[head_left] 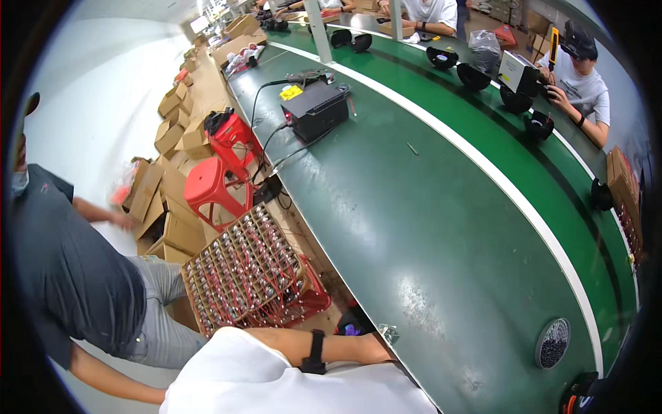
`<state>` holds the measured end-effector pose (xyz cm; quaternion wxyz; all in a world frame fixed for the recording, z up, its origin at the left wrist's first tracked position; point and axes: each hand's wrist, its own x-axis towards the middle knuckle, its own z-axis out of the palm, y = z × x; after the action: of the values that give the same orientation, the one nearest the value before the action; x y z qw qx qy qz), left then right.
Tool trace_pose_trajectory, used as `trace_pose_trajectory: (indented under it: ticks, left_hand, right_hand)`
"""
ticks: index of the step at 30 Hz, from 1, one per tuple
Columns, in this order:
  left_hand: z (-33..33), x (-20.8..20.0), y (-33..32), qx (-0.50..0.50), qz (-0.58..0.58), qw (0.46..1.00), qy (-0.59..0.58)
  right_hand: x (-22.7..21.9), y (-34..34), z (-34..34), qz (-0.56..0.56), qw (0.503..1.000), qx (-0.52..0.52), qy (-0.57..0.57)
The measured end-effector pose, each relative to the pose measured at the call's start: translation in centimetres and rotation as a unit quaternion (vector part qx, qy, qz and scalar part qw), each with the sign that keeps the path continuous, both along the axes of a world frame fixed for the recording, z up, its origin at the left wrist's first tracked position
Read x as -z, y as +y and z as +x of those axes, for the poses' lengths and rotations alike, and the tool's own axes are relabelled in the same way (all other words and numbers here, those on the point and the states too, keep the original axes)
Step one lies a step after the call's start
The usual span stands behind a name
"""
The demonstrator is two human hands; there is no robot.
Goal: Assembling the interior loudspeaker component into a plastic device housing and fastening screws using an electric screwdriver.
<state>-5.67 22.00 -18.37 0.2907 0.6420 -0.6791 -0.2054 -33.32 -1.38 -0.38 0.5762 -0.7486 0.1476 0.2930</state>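
At the left edge of the smooth dark-green bench top (448, 241), a small cluster of clear, shiny bits (388, 334) sits just beside the person's left hand (374, 348). Bits look thin and irregular; too small to identify. Hand is at the bench edge, forearm coming in from the left, black strap (315, 352) around it, white fabric sleeve (234, 352) further up. Fingers hidden: can't tell how far open the grip is, whether it holds anything, or whether it touches the bits. Right hand out of frame, grip can't be told.

Across the bench, right side: shallow round dish (553, 343) full of small dark pieces, grainy texture. Left of the bench: brown cardboard tray (222, 236), gridded by dividers, packed with round metallic parts (241, 269) trailing thin red wires. Glossy red plastic stool (207, 183) just behind it.

Far end of bench: boxy black unit (317, 110) with dark cables, bright yellow label (292, 92) on top. Beyond the white rail: green lane, rounded black shells (474, 77) along its far side.
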Motion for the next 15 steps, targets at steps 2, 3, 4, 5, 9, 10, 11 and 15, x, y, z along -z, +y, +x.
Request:
trace_pose_trajectory:
  ticks: [2,3,4,5,9,10,11,15]
  left_hand:
    - [1.3,-0.4,-0.3,0.016,0.014,1.000,0.011]
    - [1.0,-0.1,-0.6,0.022,0.028,0.999,0.019]
    - [1.3,0.1,-1.0,0.026,0.040,0.999,0.027]
    - [0.6,0.6,-1.5,0.029,0.051,0.998,0.035]
    - [0.7,1.4,-1.5,0.056,0.097,0.991,0.070]
    - [0.4,1.9,-1.6,0.064,0.109,0.989,0.078]
    - [0.6,2.0,-1.6,0.071,0.120,0.987,0.084]
    - [0.4,2.6,-1.6,0.100,0.178,0.973,0.102]
  right_hand:
    - [-0.3,0.7,0.3,-0.002,1.000,0.014,0.004]
    - [-0.5,0.8,0.6,-0.003,1.000,0.017,0.004]
    - [-0.7,0.8,1.1,-0.007,1.000,0.019,0.003]
    - [-0.9,0.7,1.5,-0.010,1.000,0.020,0.003]
    - [-2.1,1.1,2.0,-0.025,0.999,0.038,0.006]
    - [-2.4,1.1,1.9,-0.029,0.999,0.044,0.006]
    - [-2.7,1.1,1.8,-0.033,0.998,0.049,0.005]
    - [-2.9,1.2,0.7,-0.039,0.996,0.074,-0.004]
